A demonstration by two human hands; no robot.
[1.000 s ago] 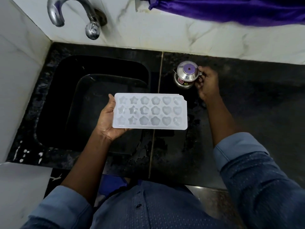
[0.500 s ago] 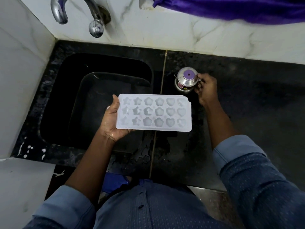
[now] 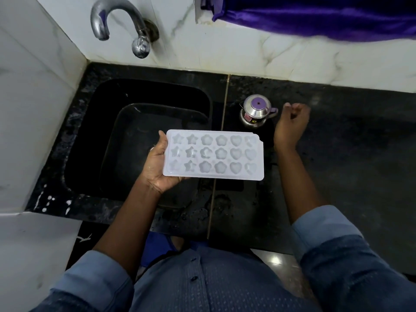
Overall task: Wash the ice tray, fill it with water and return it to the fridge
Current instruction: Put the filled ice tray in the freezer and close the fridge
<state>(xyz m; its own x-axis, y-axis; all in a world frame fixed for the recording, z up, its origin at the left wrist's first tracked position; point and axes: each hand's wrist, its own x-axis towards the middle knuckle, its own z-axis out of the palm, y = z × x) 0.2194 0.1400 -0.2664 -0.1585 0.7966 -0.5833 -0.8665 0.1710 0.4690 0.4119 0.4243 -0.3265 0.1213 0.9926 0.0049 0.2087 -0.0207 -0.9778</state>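
Right hand [image 3: 290, 124]: off the steel jug [image 3: 256, 111] handle it gripped earlier; now just beside it, fingers loose, empty. Left hand [image 3: 157, 165]: unchanged, gripping the ice tray [image 3: 213, 154] end.

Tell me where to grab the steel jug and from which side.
Take the jug by its loop handle, coming from the right. The handle juts toward the free right hand, while the domed body looks smooth and the spout faces left.
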